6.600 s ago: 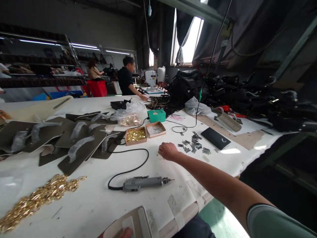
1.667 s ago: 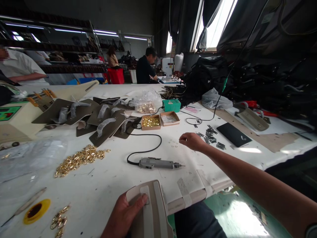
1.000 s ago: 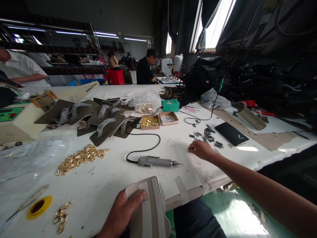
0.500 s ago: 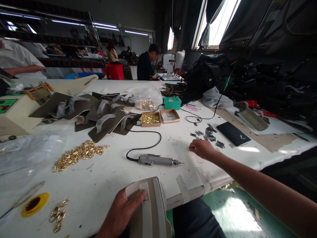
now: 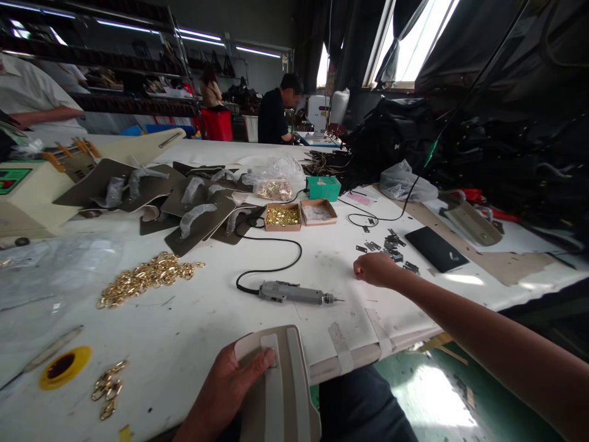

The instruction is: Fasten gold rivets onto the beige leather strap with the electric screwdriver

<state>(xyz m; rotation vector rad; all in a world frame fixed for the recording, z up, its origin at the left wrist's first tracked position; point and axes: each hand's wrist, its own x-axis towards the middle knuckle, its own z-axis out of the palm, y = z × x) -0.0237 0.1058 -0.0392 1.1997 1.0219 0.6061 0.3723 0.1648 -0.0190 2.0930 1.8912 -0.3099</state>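
The panel (image 5: 299,393) at the worktop's (image 5: 207,319) near edge is gripped by the left hand (image 5: 221,396), thumb on top, and the right hand's (image 5: 375,269) grip is closed beside the plates (image 5: 391,245), contents hidden; the panel is best held steady while one plate is pinched.

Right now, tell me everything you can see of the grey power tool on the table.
The grey power tool lies flat on the white table, its thin metal bit pointing right. A black cord loops away from its rear. The body looks plastic, the chuck metal. Neither hand touches it; the right hand is nearest.
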